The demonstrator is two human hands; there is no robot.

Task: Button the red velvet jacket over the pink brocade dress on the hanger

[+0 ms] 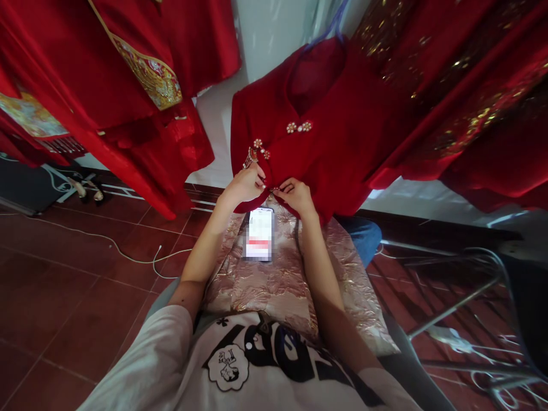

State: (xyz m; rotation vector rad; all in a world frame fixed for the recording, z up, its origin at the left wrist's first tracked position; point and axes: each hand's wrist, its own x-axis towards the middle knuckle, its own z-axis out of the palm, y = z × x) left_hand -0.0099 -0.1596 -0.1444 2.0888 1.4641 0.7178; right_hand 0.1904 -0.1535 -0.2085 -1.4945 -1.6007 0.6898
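Lower middle of the frame, the phone [262, 220] is lying on the shiny cloth [278, 285], probably for easy glancing; around centre, the left hand [247, 184] and right hand [298, 197] are pinching the red jacket [327, 157] near its lower edge, both grips closed, anything smaller between them staying unclear; up top, the hanger [335, 25] is seemingly supporting it

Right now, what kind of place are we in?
Probably a dress shop or sewing room: a red jacket with flower-shaped fasteners hangs on a purplish hanger, and more red garments with gold decoration hang either side.
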